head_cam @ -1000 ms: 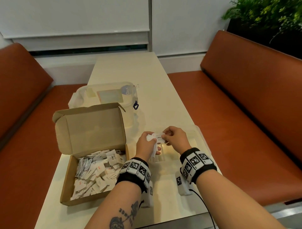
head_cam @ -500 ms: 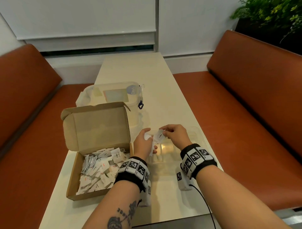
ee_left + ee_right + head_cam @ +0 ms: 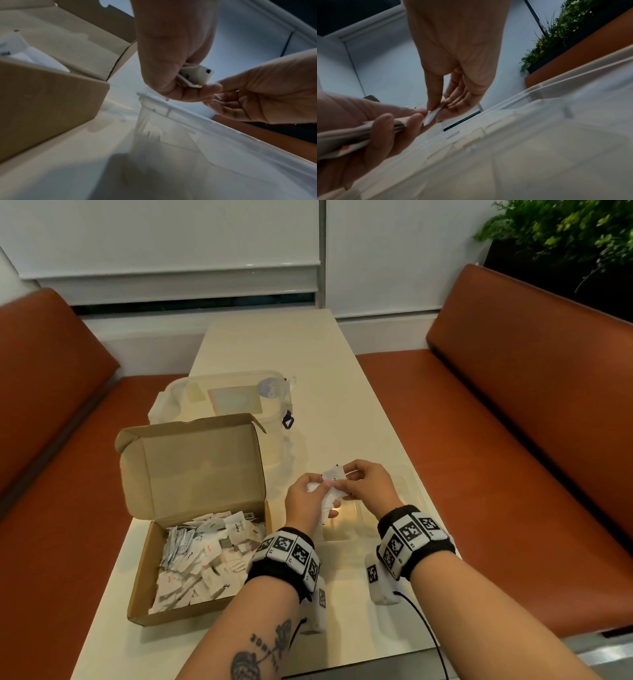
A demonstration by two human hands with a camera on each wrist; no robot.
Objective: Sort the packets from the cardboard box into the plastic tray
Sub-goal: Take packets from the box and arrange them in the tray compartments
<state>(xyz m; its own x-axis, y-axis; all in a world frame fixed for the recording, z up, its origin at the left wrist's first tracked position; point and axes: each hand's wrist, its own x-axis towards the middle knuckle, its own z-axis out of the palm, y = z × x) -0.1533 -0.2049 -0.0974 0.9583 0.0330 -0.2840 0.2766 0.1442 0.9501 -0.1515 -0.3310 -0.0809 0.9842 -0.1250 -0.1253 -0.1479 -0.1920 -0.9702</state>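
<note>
Head view: left hand (image 3: 306,497) clasps a stack of packets (image 3: 325,501) above the plastic tray (image 3: 407,491), beside the cardboard box (image 3: 144,570); right hand (image 3: 368,484) pinches the top packet (image 3: 334,473); left wrist view: stack edges protrude beneath curled fingers (image 3: 171,86); right wrist view: thumb and forefinger nip one packet's corner.

The head view looks forward and down along the table (image 3: 274,344), both hands near the frame's centre. The left wrist view sits low and very close, looking up past the left hand (image 3: 173,51) at upper centre, the right hand (image 3: 267,93) entering from the right edge. The right wrist view mirrors it: right hand (image 3: 458,54) at top centre, left hand (image 3: 359,129) at lower left. All three share the meeting fingers above the plastic tray (image 3: 539,135).
</note>
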